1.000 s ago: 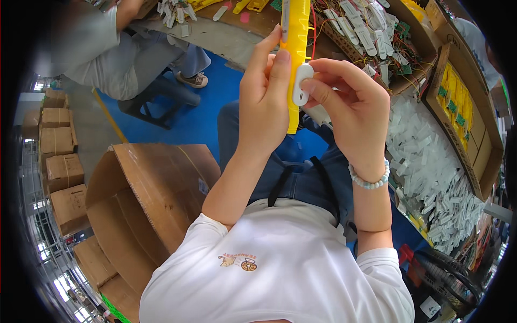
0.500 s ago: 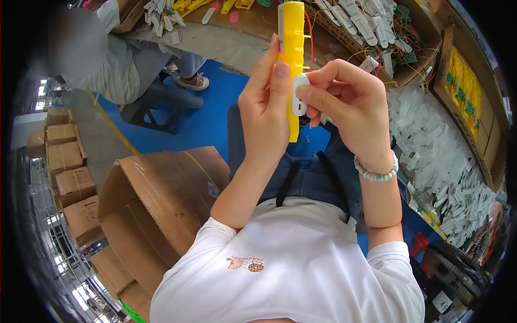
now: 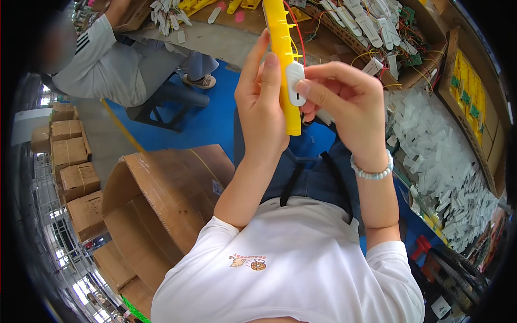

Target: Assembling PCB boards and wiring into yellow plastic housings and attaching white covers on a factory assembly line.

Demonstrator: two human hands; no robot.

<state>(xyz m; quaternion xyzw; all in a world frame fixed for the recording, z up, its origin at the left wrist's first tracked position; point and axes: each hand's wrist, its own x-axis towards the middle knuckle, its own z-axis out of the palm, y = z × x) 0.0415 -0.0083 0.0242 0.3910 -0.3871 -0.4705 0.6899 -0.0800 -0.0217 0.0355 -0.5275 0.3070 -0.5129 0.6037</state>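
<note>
Against yellow strip (image 3: 284, 64), left hand (image 3: 264, 107) clamps its edge; right hand (image 3: 344, 107) fingers pinch white clip (image 3: 295, 83). Light, rigid plastic; grip sides.

open brown carton (image 3: 161, 199) at lower left | sealed brown cartons (image 3: 70, 161) stacked far left

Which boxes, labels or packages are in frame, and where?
Open cardboard box: lower left beside the person, large, brown, flaps up, small white label on its side.
Stacked cartons: far left, small, closed, brown, taped.
Yellow cards: right edge, in a long cardboard tray, small yellow rectangles.
No screens or signs visible.
Both hands, left hand and right hand, hold a yellow plastic strip with a white clip, no label seen.
</note>
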